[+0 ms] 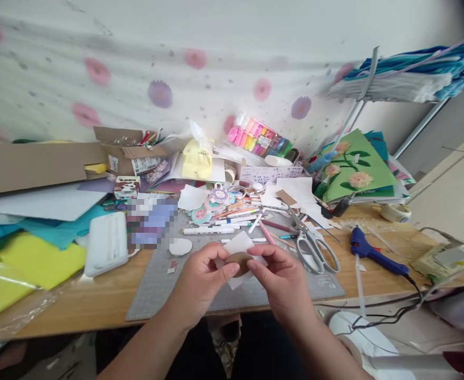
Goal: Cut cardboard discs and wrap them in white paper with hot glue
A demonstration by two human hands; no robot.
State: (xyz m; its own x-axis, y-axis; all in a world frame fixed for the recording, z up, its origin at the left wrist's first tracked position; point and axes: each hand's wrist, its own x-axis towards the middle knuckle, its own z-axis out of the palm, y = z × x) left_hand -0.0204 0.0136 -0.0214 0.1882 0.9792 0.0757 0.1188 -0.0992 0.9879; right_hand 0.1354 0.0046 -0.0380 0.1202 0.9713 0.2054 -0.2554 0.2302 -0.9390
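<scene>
Between my two hands is a round brown cardboard disc (239,263) laid against a piece of white paper (238,241). My left hand (206,274) pinches the disc and paper at the left edge, thumb on the disc. On the right side my right hand (281,274) grips them the same way, thumb and fingers closed. The paper's corners stick out above and below the disc. Both are held over the front of a grey cutting mat (153,285). A white paper cutout (180,247) lies on the mat left of my hands, and large grey-handled scissors (313,245) lie to the right.
Pens and markers (210,230) are strewn behind my hands. A blue glue gun (374,252) with its cord rests at the right. A white power bank-like device (106,243), yellow sheets (42,258) and cardboard boxes (133,153) occupy the left. Green paper with flowers (358,163) leans at the back right.
</scene>
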